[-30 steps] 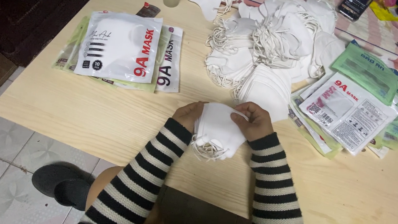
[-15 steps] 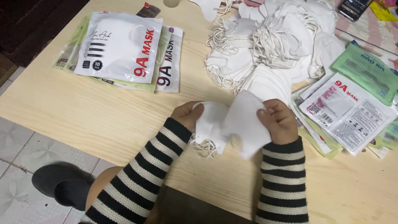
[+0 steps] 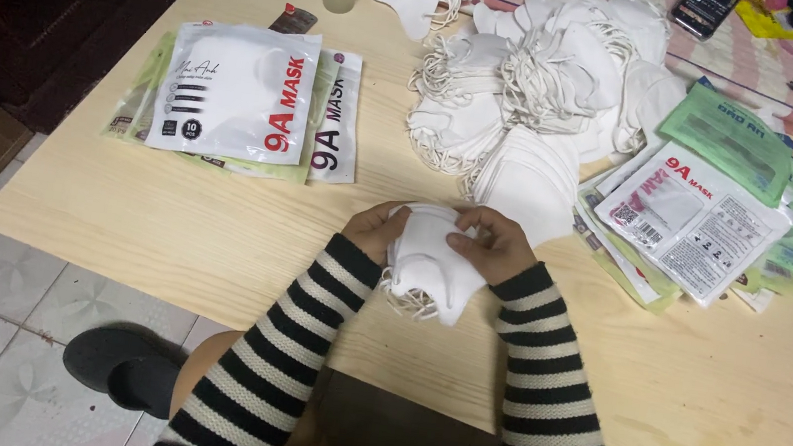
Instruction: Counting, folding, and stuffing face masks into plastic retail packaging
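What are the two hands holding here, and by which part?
Both hands, left hand and right hand, hold a small stack of white fabric face masks by its upper edge, one at each side.

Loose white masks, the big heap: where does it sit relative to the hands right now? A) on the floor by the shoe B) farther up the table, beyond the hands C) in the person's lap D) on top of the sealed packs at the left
B: the heap of loose masks lies on the table beyond both hands, left hand and right hand, which hold a small stack of masks near the table's front edge.
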